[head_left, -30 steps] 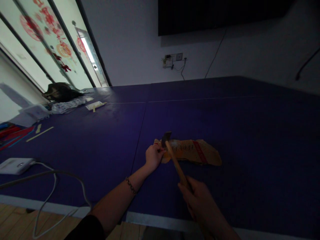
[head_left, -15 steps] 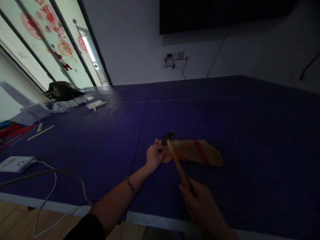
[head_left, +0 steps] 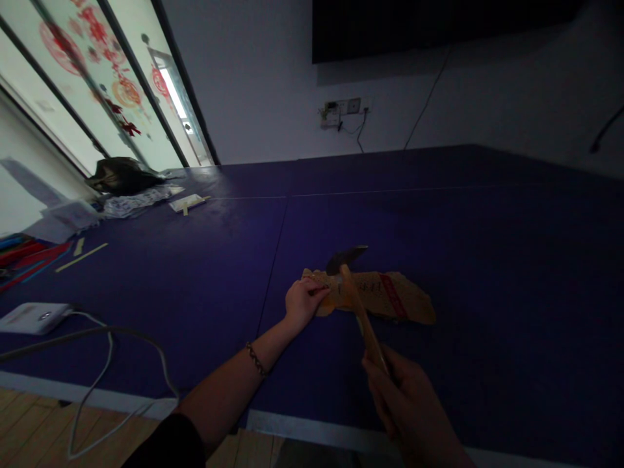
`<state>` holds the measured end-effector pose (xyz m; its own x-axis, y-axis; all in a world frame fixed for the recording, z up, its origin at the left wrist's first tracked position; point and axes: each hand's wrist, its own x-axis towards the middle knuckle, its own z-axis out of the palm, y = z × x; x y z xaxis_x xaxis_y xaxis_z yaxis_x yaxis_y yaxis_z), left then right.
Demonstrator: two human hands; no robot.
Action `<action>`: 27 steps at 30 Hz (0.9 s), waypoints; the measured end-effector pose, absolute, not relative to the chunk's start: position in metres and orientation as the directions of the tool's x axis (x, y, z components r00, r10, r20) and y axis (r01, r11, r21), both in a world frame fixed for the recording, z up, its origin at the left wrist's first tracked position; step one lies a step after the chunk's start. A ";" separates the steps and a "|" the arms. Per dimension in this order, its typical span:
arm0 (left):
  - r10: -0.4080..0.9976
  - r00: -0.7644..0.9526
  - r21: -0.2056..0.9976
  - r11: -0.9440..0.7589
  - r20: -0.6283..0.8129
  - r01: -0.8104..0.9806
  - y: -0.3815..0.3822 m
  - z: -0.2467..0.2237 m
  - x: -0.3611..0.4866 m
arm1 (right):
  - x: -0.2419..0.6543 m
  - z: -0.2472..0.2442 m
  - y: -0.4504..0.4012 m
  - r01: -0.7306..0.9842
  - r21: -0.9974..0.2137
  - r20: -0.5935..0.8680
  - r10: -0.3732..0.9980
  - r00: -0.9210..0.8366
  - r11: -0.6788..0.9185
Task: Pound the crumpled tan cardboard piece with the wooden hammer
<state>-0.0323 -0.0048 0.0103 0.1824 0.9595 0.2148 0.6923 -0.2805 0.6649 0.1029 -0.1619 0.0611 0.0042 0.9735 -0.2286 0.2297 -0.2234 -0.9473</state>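
A claw hammer with a wooden handle (head_left: 361, 305) is gripped in my right hand (head_left: 407, 396). Its dark metal head (head_left: 347, 259) is raised over a flat, irregular piece of brown cardboard (head_left: 412, 300), printed with dark characters and a red band. My left hand (head_left: 303, 302) rests at the cardboard's left end. Thumb and forefinger are pinched together there, just left of the hammer head. What they hold, if anything, is too small and dark to make out.
The cardboard lies on a dark blue table (head_left: 205, 286). On the left are a white power bank (head_left: 34, 318) with a cable (head_left: 108, 354), red and blue strips (head_left: 36, 263), papers (head_left: 139, 203) and a dark bag (head_left: 124, 177). A light front edge (head_left: 312, 430) borders the table.
The hammer and my right hand have moved right, and the hammer head has lifted away from my left fingers. My left hand stays in nearly the same place.
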 end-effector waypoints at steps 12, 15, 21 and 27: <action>0.965 0.182 0.689 -0.260 0.186 0.676 -0.003 0.009 -0.034 | 0.096 0.069 -0.154 0.334 -0.923 -0.198 0.980 0.012 -0.191; 0.968 0.178 0.679 -0.253 0.180 0.689 -0.003 0.009 -0.034 | 0.095 0.066 -0.152 0.407 -0.895 -0.195 0.981 0.010 -0.183; 0.964 0.200 0.678 -0.266 0.176 0.685 -0.003 0.009 -0.035 | 0.094 0.063 -0.152 0.517 -0.849 -0.107 0.994 0.027 -0.106; 0.969 0.192 0.670 -0.246 0.155 0.700 -0.003 0.010 -0.034 | 0.095 0.063 -0.148 0.591 -0.799 -0.096 0.994 0.050 -0.107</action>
<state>-0.0341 -0.0033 0.0095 0.1922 0.9690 0.1551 0.7000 -0.2462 0.6703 0.0948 -0.1482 0.0635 0.0504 0.9941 -0.0957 0.5914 -0.1069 -0.7992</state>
